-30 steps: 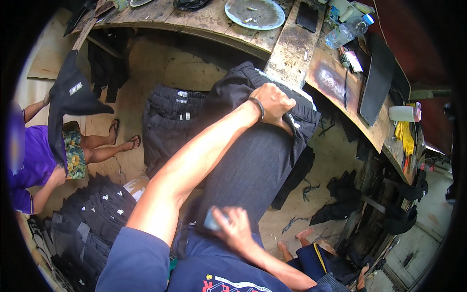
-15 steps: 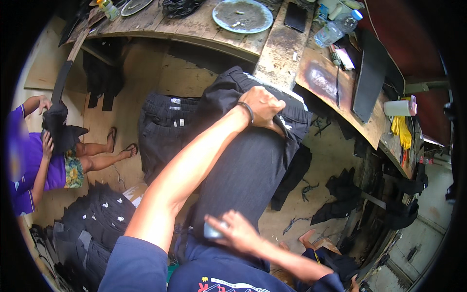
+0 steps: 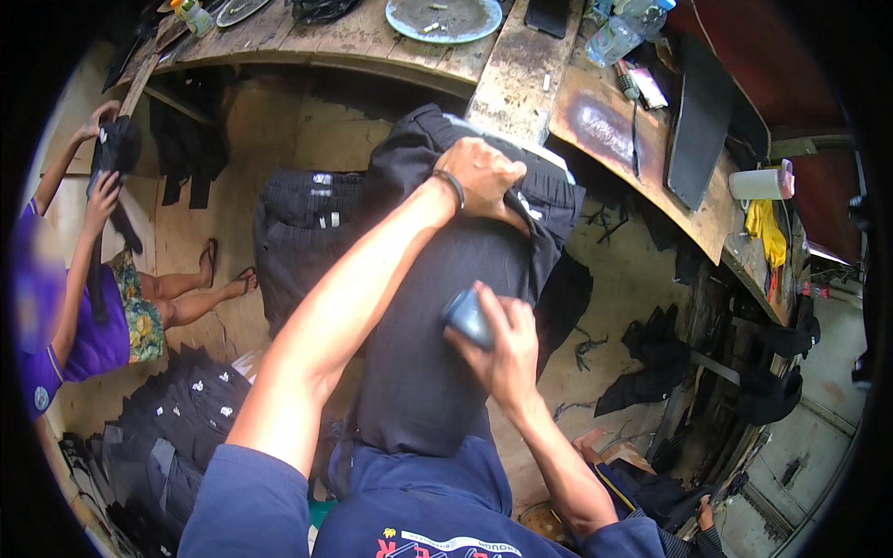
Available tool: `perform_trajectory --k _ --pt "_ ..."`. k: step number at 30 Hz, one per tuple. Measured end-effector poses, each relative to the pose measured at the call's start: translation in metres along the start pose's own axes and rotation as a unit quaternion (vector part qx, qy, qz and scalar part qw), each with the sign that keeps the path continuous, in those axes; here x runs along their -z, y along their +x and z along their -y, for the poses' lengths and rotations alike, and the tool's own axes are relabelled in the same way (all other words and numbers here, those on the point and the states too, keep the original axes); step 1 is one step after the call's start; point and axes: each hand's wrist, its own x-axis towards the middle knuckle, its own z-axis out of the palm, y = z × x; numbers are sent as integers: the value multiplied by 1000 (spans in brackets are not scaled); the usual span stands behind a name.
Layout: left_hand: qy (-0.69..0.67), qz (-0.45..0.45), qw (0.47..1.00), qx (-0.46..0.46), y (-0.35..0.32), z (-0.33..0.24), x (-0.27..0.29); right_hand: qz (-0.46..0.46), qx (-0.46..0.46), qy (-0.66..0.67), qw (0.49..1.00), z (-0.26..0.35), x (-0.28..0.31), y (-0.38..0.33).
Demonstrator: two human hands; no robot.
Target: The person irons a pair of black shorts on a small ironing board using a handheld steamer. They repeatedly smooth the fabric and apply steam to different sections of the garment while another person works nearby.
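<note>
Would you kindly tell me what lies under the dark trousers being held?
Under the dark trousers a pale board edge shows by the left hand. The rest underneath is covered.

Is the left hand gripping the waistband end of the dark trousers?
Yes, the left hand clamps the top of the dark trousers by the bench edge.

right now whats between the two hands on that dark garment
In the head view, only a bare stretch of the dark garment lies between the left hand at its top and the right hand holding a small grey tool.

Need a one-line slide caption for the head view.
Left hand pins dark trousers at the waistband; right hand presses a small grey tool on them.
</note>
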Motion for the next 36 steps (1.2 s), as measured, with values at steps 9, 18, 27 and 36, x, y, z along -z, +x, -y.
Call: perform_trajectory --k 9,18,27,36 --pt "1 24 1000 9 -2 -4 6 86 104 92 987 19 -10 -26" --pt "-41 14 994 97 -16 -35 48 289 -56 195 936 55 -12 -52" --pt "-263 -102 721 633 -389 -291 17 -203 8 49 978 -154 -4 118" --pt "-77 37 790 607 -522 -278 58 -64 108 78 989 90 -99 -31"
